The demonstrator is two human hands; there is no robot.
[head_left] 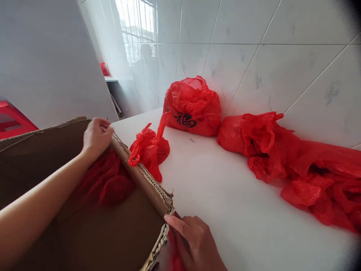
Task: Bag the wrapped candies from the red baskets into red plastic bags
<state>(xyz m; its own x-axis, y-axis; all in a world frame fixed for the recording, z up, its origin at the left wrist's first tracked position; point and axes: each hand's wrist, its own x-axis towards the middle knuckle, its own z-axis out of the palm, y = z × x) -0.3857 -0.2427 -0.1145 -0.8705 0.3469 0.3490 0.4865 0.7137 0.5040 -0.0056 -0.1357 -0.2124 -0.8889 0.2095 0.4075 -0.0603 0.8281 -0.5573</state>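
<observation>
A brown cardboard box (152, 197) with ragged cut edges fills the lower left, its inside facing me. My left hand (97, 137) reaches across it to the far corner, fingers curled at the rim; their tips are partly hidden. My right hand (194, 241) grips the near right corner, with the thumb or a finger lying along the torn edge. Inside the box, below my left hand, lies a blurred red plastic bag (109, 184). Another knotted red plastic bag (153, 148) rests on the white tabletop (214, 180), touching the box's right rim.
A full red bag with black print (191, 107) stands against the tiled wall (234, 22). More red bags (282, 162) lie along the wall to the right. A grey panel (50, 56) rises behind the box, with a red plastic stool (17, 118) at far left.
</observation>
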